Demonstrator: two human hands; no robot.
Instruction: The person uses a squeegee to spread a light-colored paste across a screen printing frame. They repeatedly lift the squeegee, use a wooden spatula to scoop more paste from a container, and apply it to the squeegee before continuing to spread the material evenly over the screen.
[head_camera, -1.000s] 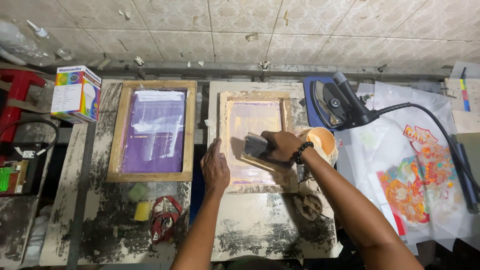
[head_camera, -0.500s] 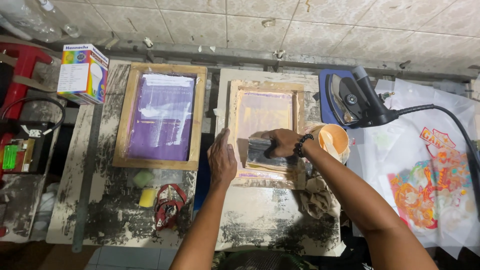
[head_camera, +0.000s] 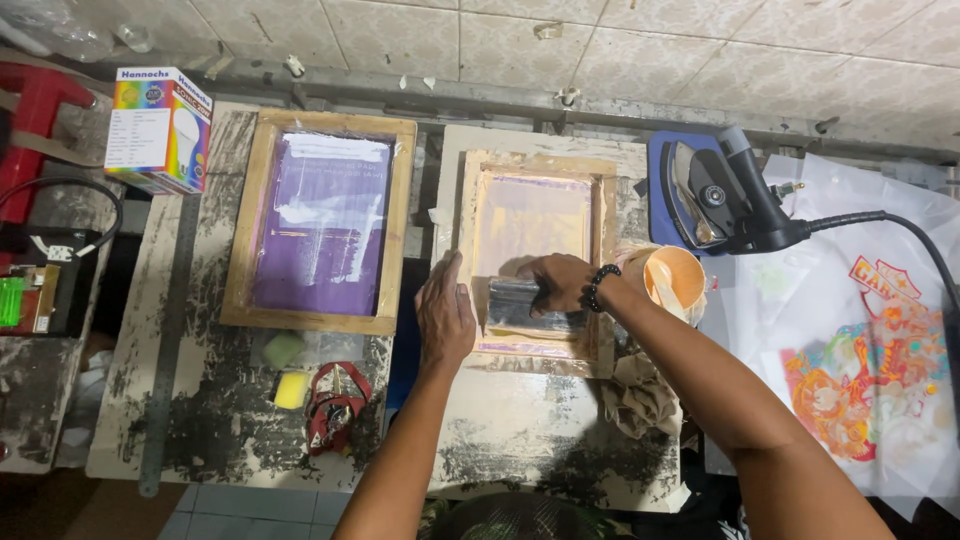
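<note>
The right hand (head_camera: 560, 283) has its grip clenched around a squeegee (head_camera: 530, 308), whose dark blade lies across the lower part of the mesh inside a small wooden screen frame (head_camera: 533, 160). A dark bead bracelet (head_camera: 598, 288) circles that wrist. The left hand (head_camera: 445, 315) lies flat, fingers together and grip released, pressing on the left rail of the same frame, just beside the squeegee. The frame rests on a pale, ink-stained board on the worn table (head_camera: 200, 420), roughly in the middle of the view.

To the left lies a larger wooden screen frame (head_camera: 322, 222) with purple mesh, well apart from both hands. Below it sit a yellow sponge (head_camera: 291, 389) and a red tool (head_camera: 333, 405). A colourful box (head_camera: 160, 128) stands at the far left corner, near a long metal ruler (head_camera: 172, 330) running along the table edge.

Just right of the small frame stands an orange cup (head_camera: 675, 280), close to the right forearm, with a crumpled rag (head_camera: 640, 392) beneath it. Further right, a dark clothes iron (head_camera: 722, 190) rests on a blue pad, its cable trailing off over a clear sheet with a colourful printed design (head_camera: 862, 380)
</note>
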